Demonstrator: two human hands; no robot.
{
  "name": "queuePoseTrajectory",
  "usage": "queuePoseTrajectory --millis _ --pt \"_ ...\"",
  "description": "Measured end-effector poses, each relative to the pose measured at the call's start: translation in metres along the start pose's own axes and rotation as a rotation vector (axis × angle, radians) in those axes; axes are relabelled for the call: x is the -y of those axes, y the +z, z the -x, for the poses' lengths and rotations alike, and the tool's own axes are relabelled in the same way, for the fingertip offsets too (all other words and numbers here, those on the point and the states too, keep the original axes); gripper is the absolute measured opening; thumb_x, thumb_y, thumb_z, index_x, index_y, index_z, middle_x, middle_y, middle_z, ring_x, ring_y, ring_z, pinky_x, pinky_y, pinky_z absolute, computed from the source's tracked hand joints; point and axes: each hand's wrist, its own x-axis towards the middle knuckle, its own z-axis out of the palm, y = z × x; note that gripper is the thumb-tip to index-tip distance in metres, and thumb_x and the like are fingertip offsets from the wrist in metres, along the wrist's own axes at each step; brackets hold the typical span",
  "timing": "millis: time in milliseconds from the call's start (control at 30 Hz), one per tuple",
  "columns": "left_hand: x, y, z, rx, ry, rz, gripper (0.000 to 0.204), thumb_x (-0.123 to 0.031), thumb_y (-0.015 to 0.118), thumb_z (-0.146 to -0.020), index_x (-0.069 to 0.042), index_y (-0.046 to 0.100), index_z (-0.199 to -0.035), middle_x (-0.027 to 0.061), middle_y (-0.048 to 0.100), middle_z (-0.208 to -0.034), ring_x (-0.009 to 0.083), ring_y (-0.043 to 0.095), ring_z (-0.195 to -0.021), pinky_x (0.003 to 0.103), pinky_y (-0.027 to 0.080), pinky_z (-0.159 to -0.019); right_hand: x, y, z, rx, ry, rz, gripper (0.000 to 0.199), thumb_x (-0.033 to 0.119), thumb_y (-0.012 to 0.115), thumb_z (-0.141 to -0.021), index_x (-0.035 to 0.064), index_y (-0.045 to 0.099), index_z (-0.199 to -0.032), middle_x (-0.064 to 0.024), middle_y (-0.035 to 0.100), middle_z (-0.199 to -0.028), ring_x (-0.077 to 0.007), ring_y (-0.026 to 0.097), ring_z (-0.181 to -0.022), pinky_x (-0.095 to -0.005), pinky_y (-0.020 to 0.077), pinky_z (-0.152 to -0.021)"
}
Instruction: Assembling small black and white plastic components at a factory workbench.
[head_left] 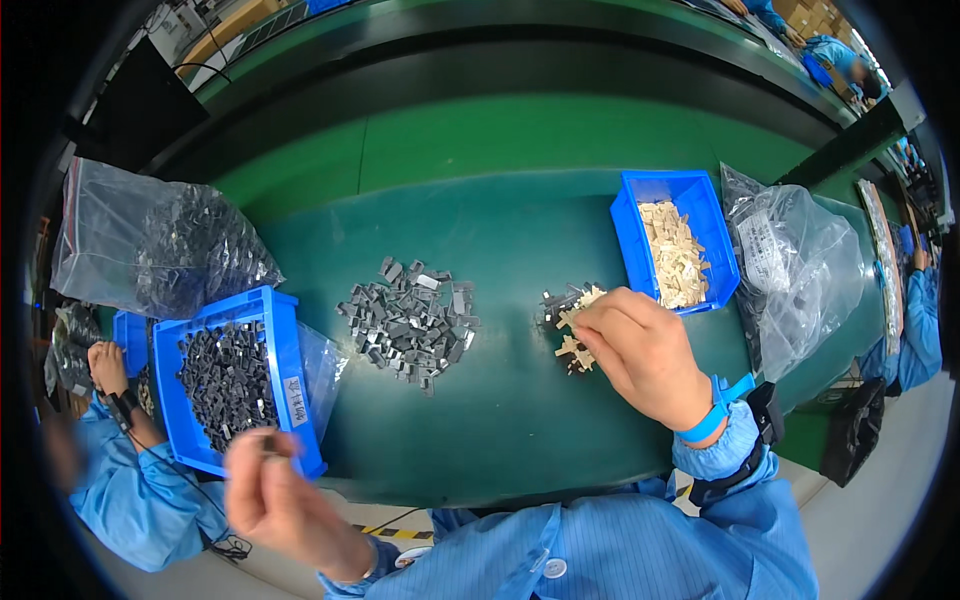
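Observation:
My left hand [290, 505] is raised at the near edge of a blue bin [310, 440] filled with small dark grey parts [228, 375]. Its fingers are pinched around a small dark part [268, 446], blurred by motion. Over a small mixed pile, my right hand [645, 355] is closed, thumb and fingertips together at a beige piece [568, 318]; whether that piece is gripped or only touched is hard to see. Dark bits [556, 305] and another beige piece [574, 352] lie beside the fingertips. Between my hands sits a loose heap of grey parts [410, 320].
A blue bin [628, 235] of beige pieces [675, 255] stands beyond my right hand, beside a clear plastic bag [800, 270]. At the left is a bag of dark parts [165, 240]. The table [450, 440] is green. A co-worker's hand [107, 368] shows at far left.

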Motion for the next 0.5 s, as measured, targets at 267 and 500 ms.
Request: queuePoseTrajectory --millis 267,500 --pt "0.015 -0.028 -0.039 0.146 0.264 -1.148 0.035 0.005 0.055 -0.076 0.005 0.054 -0.111 0.0198 0.052 -0.116 0.0295 0.05 -0.109 0.037 0.038 -0.091 -0.008 0.029 -0.001 0.212 -0.01 0.241 0.016 0.004 0.061 -0.065 -0.0011 0.057 -0.08 -0.011 0.051 -0.082 -0.0252 0.052 -0.074 -0.0341 0.0443 -0.066" --pt "-0.012 0.052 0.013 0.588 0.09 -0.292 0.024 0.001 0.059 -0.074 0.003 0.061 -0.098 0.02 0.057 -0.108 0.0305 0.055 -0.101 0.037 0.041 -0.088 -0.016 0.032 0.006 0.203 -0.202 0.52 0.013 0.008 0.055 -0.063 0.0003 0.058 -0.073 -0.0082 0.05 -0.078 -0.0205 0.05 -0.072 -0.0317 0.0432 -0.067"
